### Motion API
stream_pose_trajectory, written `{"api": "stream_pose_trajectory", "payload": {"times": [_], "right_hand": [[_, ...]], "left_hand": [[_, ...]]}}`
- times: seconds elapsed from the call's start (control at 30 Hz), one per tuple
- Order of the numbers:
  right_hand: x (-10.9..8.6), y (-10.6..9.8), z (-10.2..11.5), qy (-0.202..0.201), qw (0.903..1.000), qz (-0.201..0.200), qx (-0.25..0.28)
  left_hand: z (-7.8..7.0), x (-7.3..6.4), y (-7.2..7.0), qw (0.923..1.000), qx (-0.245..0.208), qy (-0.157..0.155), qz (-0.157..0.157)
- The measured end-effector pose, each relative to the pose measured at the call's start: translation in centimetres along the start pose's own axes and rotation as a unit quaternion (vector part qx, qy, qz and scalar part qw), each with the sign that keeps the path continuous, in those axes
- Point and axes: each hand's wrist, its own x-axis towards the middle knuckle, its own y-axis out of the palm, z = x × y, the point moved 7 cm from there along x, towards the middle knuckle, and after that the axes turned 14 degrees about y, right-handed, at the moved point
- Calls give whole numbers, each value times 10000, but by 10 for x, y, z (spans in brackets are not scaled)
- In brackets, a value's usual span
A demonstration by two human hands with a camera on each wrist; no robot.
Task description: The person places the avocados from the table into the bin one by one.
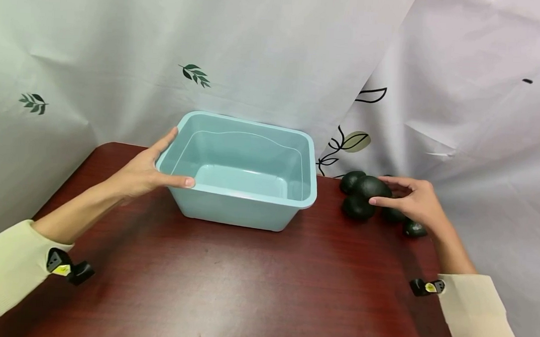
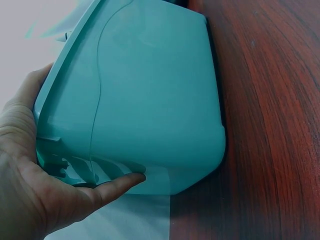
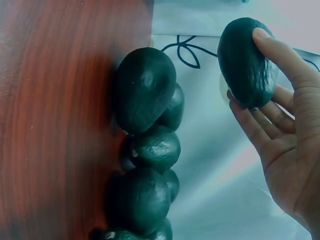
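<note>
One pale-blue rectangular plastic tub [image 1: 232, 210] sits at frame centre, the left hand [image 1: 140, 172] spread against its corner. At right, the right hand [image 1: 415, 199] pinches a dark-green oval avocado [image 1: 370, 187] near similar avocados [image 1: 356, 208].

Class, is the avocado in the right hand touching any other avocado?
Apart. The right wrist view shows pale cloth between the held avocado and the other avocados; in the head view they merely overlap.

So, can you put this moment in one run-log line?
left grip: touching tub corner | right grip: holding an avocado | tub: no avocados visible inside | other avocados: right of tub
</note>
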Motion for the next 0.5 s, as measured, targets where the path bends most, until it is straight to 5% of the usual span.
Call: {"api": "stream_pose_trajectory", "payload": {"times": [0.5], "right_hand": [[13,-4,22,-128,9998,-122,-126]], "left_hand": [[1,1,1,10000,-40,11,21]]}}
